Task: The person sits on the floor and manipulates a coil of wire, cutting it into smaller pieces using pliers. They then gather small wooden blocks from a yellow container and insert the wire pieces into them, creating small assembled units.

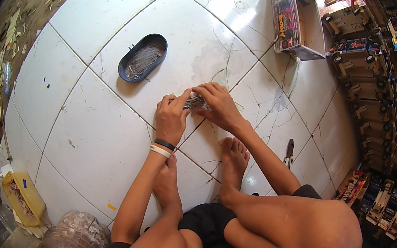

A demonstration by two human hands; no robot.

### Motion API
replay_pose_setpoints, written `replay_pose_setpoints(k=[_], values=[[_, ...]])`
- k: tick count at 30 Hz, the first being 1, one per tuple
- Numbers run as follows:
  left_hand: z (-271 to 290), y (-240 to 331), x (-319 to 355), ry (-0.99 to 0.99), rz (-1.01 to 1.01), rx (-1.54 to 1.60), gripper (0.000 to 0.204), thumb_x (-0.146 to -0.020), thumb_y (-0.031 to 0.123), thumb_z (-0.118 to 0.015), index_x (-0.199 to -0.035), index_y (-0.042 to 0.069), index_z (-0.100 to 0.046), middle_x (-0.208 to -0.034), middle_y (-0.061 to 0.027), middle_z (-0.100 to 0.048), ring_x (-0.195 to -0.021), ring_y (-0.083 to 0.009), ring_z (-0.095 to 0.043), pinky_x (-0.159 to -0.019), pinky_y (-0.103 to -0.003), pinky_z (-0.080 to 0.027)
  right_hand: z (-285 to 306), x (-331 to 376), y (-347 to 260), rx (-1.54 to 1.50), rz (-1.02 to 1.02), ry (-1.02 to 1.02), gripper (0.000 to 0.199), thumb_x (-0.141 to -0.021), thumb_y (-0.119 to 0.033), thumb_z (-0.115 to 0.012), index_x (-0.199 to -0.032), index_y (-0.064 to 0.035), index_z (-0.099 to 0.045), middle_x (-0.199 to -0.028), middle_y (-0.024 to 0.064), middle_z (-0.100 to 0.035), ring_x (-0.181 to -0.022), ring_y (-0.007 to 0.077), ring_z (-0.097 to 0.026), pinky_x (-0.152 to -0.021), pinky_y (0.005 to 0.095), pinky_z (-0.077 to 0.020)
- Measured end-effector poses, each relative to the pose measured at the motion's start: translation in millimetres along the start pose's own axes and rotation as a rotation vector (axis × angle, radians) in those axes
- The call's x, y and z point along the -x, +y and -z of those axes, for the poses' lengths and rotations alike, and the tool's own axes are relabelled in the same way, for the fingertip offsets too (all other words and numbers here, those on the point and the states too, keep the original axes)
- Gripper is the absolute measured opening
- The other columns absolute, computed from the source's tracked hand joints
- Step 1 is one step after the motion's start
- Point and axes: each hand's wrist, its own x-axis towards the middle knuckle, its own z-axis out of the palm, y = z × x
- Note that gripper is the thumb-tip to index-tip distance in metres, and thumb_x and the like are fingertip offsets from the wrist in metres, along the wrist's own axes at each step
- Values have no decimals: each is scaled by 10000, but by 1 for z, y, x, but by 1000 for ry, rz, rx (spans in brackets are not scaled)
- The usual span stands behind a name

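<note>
A bundle of thin metal wire pieces [196, 102] is gripped between my two hands, above the white tiled floor. My left hand [172, 115], with a black and a white band at its wrist, closes on the bundle's left end. On the right end, the fingers of my right hand [217, 104] are closed too. The fingers hide part of the bundle. Beyond my hands, a dark blue oblong container [123, 74] sits on the tiles, with more thin grey wire pieces [144, 60] lying in it.
At the far right stands a printed box-shaped wooden toy body [286, 22]. Stacked toy trucks [360, 62] line the right side. Pliers [289, 153] lie by my right knee. A yellow tub [28, 197] and a filled plastic sack [75, 247] are at the left.
</note>
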Motion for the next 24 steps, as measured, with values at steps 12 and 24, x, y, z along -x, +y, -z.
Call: replay_pose_setpoints(k=[12,24], values=[[-22,-1,58,28,255,-11,923,-980,214,-682,-1721,0,-175,-1765,-236,-277,-1658,-428,-190,-1319,-646,-77,-39,52,-38,-278,-464,227,704,-1029,-10,-489,-1664,104,-206,-1712,323,-297,-1619,504,-231,-1326,585,-174],[-6,-7,34,49,33,-51,1017,-869,221,-821,-1688,-13,-266,-1708,-199,-389,-1636,-396,-261,-1322,-597,-194,-13,29,-26,-79,-220,185,894,-934,-238,-799,-1626,76,-327,-1695,276,-337,-1550,466,-340,-1217,596,-300]])
